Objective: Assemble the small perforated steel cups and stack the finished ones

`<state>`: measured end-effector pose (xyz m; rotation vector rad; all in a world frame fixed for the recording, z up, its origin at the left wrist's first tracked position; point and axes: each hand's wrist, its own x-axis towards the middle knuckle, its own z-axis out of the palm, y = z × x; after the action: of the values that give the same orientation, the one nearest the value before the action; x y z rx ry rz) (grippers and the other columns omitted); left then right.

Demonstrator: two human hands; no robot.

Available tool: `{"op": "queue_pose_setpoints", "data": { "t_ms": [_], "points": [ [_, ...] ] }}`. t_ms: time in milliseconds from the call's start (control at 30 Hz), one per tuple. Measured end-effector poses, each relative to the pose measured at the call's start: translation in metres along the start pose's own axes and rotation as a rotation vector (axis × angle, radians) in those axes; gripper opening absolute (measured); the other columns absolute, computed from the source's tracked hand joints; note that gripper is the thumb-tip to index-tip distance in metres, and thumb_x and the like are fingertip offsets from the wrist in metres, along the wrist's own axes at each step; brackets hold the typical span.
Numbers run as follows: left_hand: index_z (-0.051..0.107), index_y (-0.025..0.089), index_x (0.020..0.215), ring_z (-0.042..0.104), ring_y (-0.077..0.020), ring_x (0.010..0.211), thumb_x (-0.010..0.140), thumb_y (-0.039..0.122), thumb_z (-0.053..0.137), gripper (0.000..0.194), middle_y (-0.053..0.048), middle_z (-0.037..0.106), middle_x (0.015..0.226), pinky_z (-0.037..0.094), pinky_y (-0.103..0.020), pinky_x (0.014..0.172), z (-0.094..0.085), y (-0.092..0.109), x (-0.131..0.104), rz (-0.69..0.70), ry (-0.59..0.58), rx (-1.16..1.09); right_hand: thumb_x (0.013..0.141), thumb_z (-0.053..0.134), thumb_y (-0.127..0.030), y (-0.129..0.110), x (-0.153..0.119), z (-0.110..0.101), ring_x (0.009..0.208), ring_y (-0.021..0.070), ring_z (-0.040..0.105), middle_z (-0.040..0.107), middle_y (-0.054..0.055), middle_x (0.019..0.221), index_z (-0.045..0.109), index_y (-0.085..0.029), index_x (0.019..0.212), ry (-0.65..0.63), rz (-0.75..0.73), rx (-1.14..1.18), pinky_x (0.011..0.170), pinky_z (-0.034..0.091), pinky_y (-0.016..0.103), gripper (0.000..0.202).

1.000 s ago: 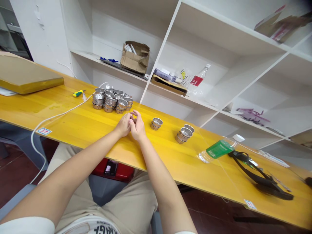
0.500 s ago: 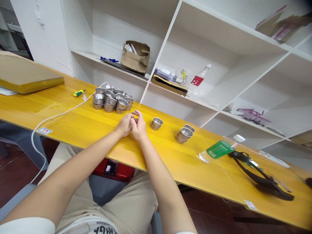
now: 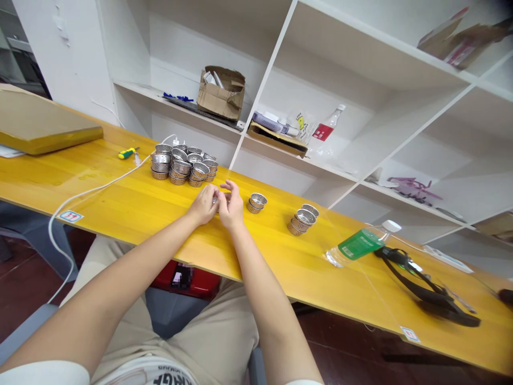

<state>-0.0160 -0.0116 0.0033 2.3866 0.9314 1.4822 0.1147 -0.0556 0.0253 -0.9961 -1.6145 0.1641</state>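
Observation:
My left hand (image 3: pixel 204 205) and my right hand (image 3: pixel 231 207) meet over the table, with their fingers curled around a small metal strainer cup (image 3: pixel 216 202). Only a sliver of its shiny side shows; the fingers hide the rest. Just beyond my left hand stands a cluster of stacked perforated metal strainer cups (image 3: pixel 182 166). To the right of my right hand is a short stack of strainer cups (image 3: pixel 256 203). Farther right, another small group of the same cups (image 3: pixel 303 220) stands, partly stacked.
The yellow table (image 3: pixel 120 200) carries a green-and-yellow screwdriver (image 3: pixel 127 154), a white cable (image 3: pixel 94 190) and a flat cardboard box (image 3: pixel 48 125). Right of the cups are a green-labelled bottle (image 3: pixel 363 245) and a black headset-like strap (image 3: pixel 428 294). White shelves (image 3: pixel 320 59) rise behind.
The hands have parted slightly at the fingers, so a bit of metal now shows between them. The cups on the table stay put; the view shifts slightly.

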Motion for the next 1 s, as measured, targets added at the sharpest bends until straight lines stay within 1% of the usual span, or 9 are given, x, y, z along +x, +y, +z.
{"op": "queue_pose_setpoints", "data": {
  "t_ms": [100, 167, 233, 367, 467, 533, 633, 767, 1000],
  "points": [
    [0.051, 0.021, 0.116, 0.057, -0.0275, 0.114, 0.097, 0.034, 0.048, 0.024, -0.012, 0.061, 0.116, 0.046, -0.045, 0.104, -0.001, -0.002, 0.001, -0.024, 0.053, 0.036, 0.094, 0.052, -0.032, 0.013, 0.009, -0.016, 0.133, 0.0308, 0.054, 0.059, 0.018, 0.136, 0.049, -0.018, 0.138, 0.237, 0.032, -0.298, 0.114, 0.041, 0.053, 0.046],
    [0.053, 0.02, 0.123, 0.054, -0.029, 0.125, 0.095, 0.035, 0.052, 0.032, -0.014, 0.06, 0.128, 0.042, -0.046, 0.112, -0.001, -0.004, 0.0, -0.054, 0.028, 0.072, 0.09, 0.058, -0.031, 0.026, 0.014, -0.03, 0.144, 0.0354, 0.04, 0.048, 0.022, 0.148, 0.051, -0.016, 0.138, 0.376, 0.151, -0.533, 0.118, 0.032, 0.059, 0.051],
    [0.054, 0.019, 0.129, 0.049, -0.0317, 0.136, 0.093, 0.042, 0.057, 0.042, -0.015, 0.054, 0.142, 0.038, -0.049, 0.117, 0.0, -0.007, -0.002, -0.105, -0.046, 0.1, 0.085, 0.066, -0.034, 0.042, 0.014, -0.044, 0.148, 0.0399, 0.032, 0.037, 0.024, 0.156, 0.054, -0.015, 0.137, 0.442, 0.302, -0.706, 0.117, 0.029, 0.063, 0.056],
    [0.058, 0.022, 0.133, 0.043, -0.0365, 0.144, 0.086, 0.056, 0.066, 0.059, -0.015, 0.039, 0.159, 0.036, -0.053, 0.121, 0.005, -0.01, -0.005, -0.193, -0.243, 0.094, 0.077, 0.077, -0.041, 0.07, 0.009, -0.059, 0.146, 0.0443, 0.035, 0.036, 0.027, 0.157, 0.064, -0.016, 0.124, 0.387, 0.535, -0.773, 0.114, 0.031, 0.063, 0.055],
    [0.069, 0.021, 0.11, 0.051, -0.034, 0.139, 0.087, 0.052, 0.066, 0.039, -0.014, 0.049, 0.152, 0.04, -0.049, 0.119, 0.008, -0.012, -0.006, -0.176, -0.302, 0.075, 0.079, 0.073, -0.04, 0.083, 0.006, -0.063, 0.139, 0.0421, 0.043, 0.045, 0.024, 0.151, 0.069, -0.018, 0.107, 0.323, 0.616, -0.717, 0.113, 0.033, 0.062, 0.036],
    [0.07, 0.02, 0.095, 0.057, -0.031, 0.131, 0.089, 0.048, 0.064, 0.029, -0.012, 0.058, 0.141, 0.043, -0.045, 0.116, 0.009, -0.013, -0.006, -0.149, -0.3, 0.071, 0.082, 0.069, -0.036, 0.087, 0.006, -0.063, 0.133, 0.0388, 0.05, 0.051, 0.021, 0.145, 0.07, -0.019, 0.099, 0.294, 0.612, -0.676, 0.112, 0.036, 0.059, 0.024],
    [0.07, 0.02, 0.09, 0.061, -0.0291, 0.123, 0.09, 0.046, 0.062, 0.027, -0.011, 0.065, 0.13, 0.047, -0.043, 0.112, 0.01, -0.015, -0.005, -0.118, -0.297, 0.079, 0.083, 0.064, -0.031, 0.091, 0.007, -0.063, 0.121, 0.0338, 0.058, 0.058, 0.02, 0.135, 0.069, -0.017, 0.093, 0.286, 0.562, -0.622, 0.109, 0.042, 0.049, 0.018],
    [0.071, 0.02, 0.089, 0.062, -0.0297, 0.118, 0.09, 0.045, 0.063, 0.026, -0.01, 0.07, 0.12, 0.048, -0.045, 0.108, 0.01, -0.015, -0.005, -0.097, -0.298, 0.101, 0.081, 0.067, -0.032, 0.092, 0.008, -0.061, 0.106, 0.0309, 0.062, 0.064, 0.018, 0.117, 0.066, -0.016, 0.095, 0.298, 0.519, -0.579, 0.104, 0.046, 0.045, 0.021],
    [0.07, 0.02, 0.088, 0.063, -0.0292, 0.11, 0.089, 0.045, 0.063, 0.026, -0.01, 0.071, 0.11, 0.051, -0.044, 0.101, 0.01, -0.015, -0.005, -0.083, -0.29, 0.144, 0.078, 0.075, -0.039, 0.09, 0.009, -0.055, 0.102, 0.0309, 0.062, 0.066, 0.016, 0.106, 0.061, -0.018, 0.097, 0.256, 0.497, -0.574, 0.098, 0.048, 0.043, 0.032]
  ]
}}
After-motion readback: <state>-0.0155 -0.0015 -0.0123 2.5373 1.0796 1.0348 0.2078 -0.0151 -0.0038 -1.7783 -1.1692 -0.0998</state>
